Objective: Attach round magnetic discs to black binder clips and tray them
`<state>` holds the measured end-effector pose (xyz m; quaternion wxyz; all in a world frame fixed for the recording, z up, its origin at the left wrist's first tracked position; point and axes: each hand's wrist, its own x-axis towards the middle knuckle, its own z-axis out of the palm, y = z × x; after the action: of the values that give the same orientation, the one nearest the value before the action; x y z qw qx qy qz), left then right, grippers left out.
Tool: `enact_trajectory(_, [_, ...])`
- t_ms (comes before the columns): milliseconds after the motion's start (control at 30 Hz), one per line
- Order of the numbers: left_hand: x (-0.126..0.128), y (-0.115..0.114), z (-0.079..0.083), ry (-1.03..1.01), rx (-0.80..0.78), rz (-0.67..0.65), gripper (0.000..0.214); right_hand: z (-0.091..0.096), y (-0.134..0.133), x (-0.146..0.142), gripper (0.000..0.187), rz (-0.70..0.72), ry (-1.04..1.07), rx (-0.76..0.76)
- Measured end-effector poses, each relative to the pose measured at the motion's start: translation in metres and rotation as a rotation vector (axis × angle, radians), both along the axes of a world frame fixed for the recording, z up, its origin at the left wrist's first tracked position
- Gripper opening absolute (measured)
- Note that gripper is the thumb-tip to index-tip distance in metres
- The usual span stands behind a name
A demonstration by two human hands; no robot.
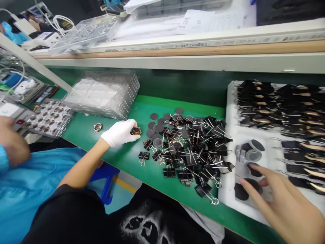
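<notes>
A small amber round part (pixel 136 130) is pinched at its rim by the gloved left hand (pixel 119 133) on the green surface (pixel 114 162) (judged light, rigid, scratch-prone), while the bare right hand (pixel 284 200) is spread empty over dark discs (pixel 240 192).

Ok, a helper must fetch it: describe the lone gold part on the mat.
Start at the green mat, below the clear trays. Left of the gloved left hand lies one round gold part, untouched, unlike its twin in that hand.

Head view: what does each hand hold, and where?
The white-gloved left hand pinches a small round brown part by its edge; the bare right hand holds nothing, near flat dark discs.
</notes>
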<state>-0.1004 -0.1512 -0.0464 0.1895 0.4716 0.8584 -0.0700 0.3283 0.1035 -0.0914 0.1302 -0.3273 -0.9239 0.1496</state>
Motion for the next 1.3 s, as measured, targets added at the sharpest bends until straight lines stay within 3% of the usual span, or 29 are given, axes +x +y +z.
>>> enact_trajectory(100, [0.003,0.005,-0.006,-0.027,0.056,0.038,0.038,0.005,-0.005,-0.01,0.051,0.092,-0.013,0.061])
enact_trajectory(200, [0.004,0.009,-0.004,-0.092,0.091,0.074,0.039,0.005,-0.007,-0.014,0.036,0.084,0.044,0.036])
enact_trajectory(367, [0.018,0.029,0.024,-0.278,0.314,0.255,0.039,0.01,-0.001,-0.01,0.035,0.039,0.164,-0.027])
enact_trajectory(533, [0.06,0.08,0.05,-0.646,0.489,0.121,0.051,0.045,-0.004,-0.033,0.015,-0.055,0.373,-0.002])
enact_trajectory(667, [0.102,0.132,0.053,-0.816,0.446,-0.049,0.048,0.068,-0.003,-0.075,0.027,0.149,0.659,0.015])
enact_trajectory(800, [0.128,0.161,0.045,-0.916,0.551,-0.128,0.047,0.075,0.004,-0.103,0.033,0.321,0.718,0.081])
enact_trajectory(933, [0.126,0.161,0.041,-0.849,0.619,-0.216,0.049,0.069,0.006,-0.115,0.025,0.193,0.705,-0.13])
enact_trajectory(1067, [0.117,0.157,0.041,-0.8,0.555,-0.407,0.057,0.057,0.004,-0.122,0.03,-0.009,0.735,-0.507])
enact_trajectory(1200, [0.116,0.161,0.031,-0.703,0.595,-0.447,0.053,0.047,0.007,-0.125,0.031,-0.012,0.651,-0.758])
enact_trajectory(1300, [0.119,0.164,0.024,-0.631,0.579,-0.493,0.056,0.044,0.01,-0.125,0.02,-0.011,0.657,-0.79])
